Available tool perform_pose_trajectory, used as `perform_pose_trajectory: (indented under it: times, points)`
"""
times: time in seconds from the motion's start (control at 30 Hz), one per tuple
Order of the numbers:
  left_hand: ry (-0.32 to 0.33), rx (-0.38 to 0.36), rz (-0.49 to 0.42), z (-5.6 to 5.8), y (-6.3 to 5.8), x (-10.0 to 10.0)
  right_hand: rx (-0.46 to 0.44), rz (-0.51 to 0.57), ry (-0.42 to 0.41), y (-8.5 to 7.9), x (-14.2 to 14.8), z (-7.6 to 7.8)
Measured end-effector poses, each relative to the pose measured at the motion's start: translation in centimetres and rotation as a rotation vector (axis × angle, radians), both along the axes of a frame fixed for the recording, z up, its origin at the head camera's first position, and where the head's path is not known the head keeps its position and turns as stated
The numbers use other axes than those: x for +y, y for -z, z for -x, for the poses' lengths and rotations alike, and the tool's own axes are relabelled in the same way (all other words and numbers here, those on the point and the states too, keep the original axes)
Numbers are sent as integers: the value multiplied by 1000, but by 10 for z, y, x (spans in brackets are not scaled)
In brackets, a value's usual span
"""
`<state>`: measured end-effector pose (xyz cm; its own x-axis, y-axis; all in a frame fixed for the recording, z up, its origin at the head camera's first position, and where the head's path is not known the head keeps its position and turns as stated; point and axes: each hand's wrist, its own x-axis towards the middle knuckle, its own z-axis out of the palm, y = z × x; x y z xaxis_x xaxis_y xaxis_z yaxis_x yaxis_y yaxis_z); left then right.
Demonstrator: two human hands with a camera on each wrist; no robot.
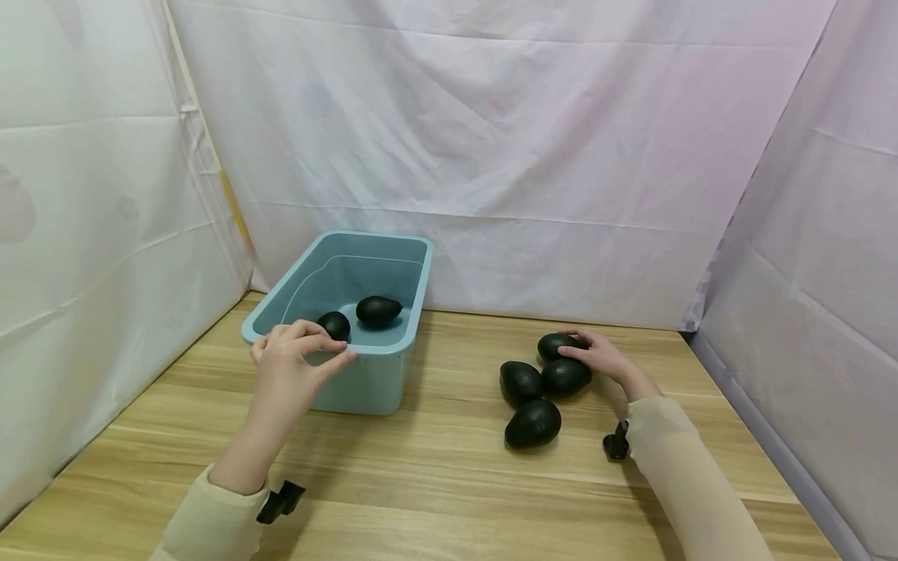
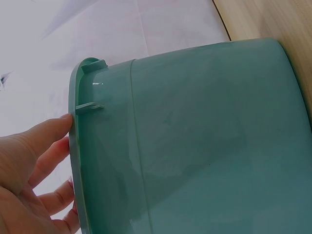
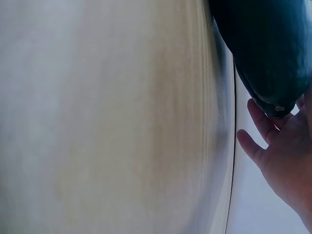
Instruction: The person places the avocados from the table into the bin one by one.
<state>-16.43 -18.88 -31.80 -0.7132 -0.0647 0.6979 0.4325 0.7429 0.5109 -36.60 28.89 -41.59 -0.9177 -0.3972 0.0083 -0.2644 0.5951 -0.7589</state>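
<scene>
Head view: left fingers [image 1: 324, 343] pinch the bin [image 1: 368, 386]; right fingers [image 1: 585, 355], half-spread, cup a fruit [image 1: 550, 347] right of it; a straight lift should spare its neighbours [image 1: 564, 379].

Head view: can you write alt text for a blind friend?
The person's right-hand grip touches the farthest of four dark, avocado-like fruits on a wooden table; the left-hand grip touches the near rim of a blue bin holding two more.

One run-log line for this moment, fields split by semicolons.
left hand: at near rim of blue bin; right hand: at farthest dark fruit; bin: two fruits visible; table: four fruits
</scene>
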Motion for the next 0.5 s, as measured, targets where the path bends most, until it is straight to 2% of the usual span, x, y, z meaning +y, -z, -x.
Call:
perform_pose_trajectory:
  times: [0.5]
  points:
    - [4,-5,-9,-1,-2,1,28,-43,8,-10,2,-4]
